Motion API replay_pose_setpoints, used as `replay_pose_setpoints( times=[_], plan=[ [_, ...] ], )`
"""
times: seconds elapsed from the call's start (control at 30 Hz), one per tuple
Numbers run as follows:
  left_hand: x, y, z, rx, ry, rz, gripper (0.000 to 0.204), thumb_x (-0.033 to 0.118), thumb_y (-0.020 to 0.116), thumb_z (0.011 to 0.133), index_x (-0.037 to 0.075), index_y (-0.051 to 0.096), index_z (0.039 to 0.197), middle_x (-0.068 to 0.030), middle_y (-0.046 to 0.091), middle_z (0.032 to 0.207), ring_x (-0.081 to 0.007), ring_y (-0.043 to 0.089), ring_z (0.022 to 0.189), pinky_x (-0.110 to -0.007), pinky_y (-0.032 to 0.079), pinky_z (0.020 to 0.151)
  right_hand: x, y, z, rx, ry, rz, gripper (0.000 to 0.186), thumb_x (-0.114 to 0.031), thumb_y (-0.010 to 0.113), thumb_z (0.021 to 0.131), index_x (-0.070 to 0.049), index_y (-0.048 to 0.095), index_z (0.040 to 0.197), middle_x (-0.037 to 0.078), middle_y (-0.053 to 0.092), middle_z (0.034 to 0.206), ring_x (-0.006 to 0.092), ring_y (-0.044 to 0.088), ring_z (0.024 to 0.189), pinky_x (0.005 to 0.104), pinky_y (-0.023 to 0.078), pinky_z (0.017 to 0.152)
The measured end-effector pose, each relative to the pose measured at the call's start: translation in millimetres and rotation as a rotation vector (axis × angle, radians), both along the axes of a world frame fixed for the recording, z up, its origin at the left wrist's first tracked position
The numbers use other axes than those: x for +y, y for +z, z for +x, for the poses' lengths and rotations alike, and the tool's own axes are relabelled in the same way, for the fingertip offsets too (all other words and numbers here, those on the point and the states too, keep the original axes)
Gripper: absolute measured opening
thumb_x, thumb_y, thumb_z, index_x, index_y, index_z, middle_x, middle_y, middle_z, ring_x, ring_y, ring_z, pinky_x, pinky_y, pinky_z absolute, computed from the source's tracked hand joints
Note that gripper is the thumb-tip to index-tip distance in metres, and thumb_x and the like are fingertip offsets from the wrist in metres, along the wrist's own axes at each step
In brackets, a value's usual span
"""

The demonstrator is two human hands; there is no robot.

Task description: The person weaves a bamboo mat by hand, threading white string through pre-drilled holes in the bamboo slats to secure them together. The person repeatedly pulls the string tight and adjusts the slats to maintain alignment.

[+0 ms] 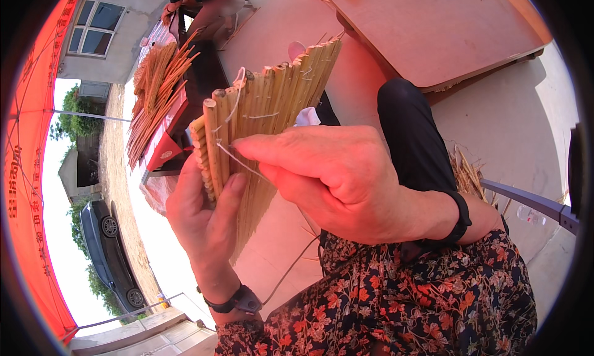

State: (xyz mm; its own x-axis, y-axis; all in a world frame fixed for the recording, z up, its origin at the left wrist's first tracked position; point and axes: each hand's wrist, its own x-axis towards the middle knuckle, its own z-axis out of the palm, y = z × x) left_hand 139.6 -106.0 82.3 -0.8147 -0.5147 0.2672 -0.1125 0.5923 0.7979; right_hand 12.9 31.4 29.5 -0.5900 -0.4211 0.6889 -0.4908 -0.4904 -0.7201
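A panel of pale yellow plant stalks (272,96), laid side by side and stitched with white string, stands upright in front of me. My left hand (207,223) grips its near left edge, thumb on the face and fingers behind. White string (247,166) runs from a stalk at this edge toward my right hand (346,176). That hand is closed in a pinch, its fingertips close against the panel's face, drawing on the string. Whether a needle is also in the pinch is hidden. A loop of the string (237,96) hangs near the top of the edge stalks.
Reddish-brown sticks (161,96) are heaped on a table at the left, with a person (207,9) behind it. A large tabletop (433,28) fills the far right. Stalk scraps (464,170), a plastic bottle (531,215) and a metal bar (526,204) are at my right.
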Motion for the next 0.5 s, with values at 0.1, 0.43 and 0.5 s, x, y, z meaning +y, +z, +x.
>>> replay_pose_setpoints(
  times=[0.1, 0.43, 0.5],
  plan=[
    [0.2, -0.7, 0.2, 0.000, -0.001, -0.007, 0.050, 0.001, 0.073, 0.088, -0.007, 0.055, 0.134, -0.0084, 0.068, 0.115, -0.0117, 0.062, 0.103, -0.027, 0.049, 0.092, -2.1, -0.6, 1.4, -0.028, -0.001, -0.031, 0.014, 0.002, 0.066, 0.078, 0.000, 0.058, 0.089, 0.016, 0.062, 0.081, 0.0377, 0.062, 0.077, 0.0427, 0.049, 0.064],
    [28.0, -11.8, -4.2, -0.062, -0.020, -0.358, 0.047, -0.003, 0.073, 0.084, -0.001, 0.062, 0.130, -0.0119, 0.073, 0.105, -0.0140, 0.068, 0.092, -0.027, 0.053, 0.083, 33.1, 10.7, -0.5, 0.083, -0.082, 0.236, 0.023, 0.006, 0.066, 0.086, 0.004, 0.070, 0.107, 0.015, 0.072, 0.087, 0.0235, 0.070, 0.071, 0.0295, 0.053, 0.062],
    [36.9, -21.7, -7.1, -0.050, -0.071, -0.418, 0.050, -0.005, 0.073, 0.082, -0.001, 0.062, 0.130, -0.0160, 0.073, 0.107, -0.0197, 0.071, 0.093, -0.028, 0.054, 0.082, 43.0, 3.2, -1.7, 0.076, -0.095, 0.238, 0.020, 0.006, 0.065, 0.087, 0.004, 0.070, 0.106, 0.014, 0.071, 0.085, 0.0207, 0.069, 0.069, 0.0283, 0.052, 0.061]
  ],
)
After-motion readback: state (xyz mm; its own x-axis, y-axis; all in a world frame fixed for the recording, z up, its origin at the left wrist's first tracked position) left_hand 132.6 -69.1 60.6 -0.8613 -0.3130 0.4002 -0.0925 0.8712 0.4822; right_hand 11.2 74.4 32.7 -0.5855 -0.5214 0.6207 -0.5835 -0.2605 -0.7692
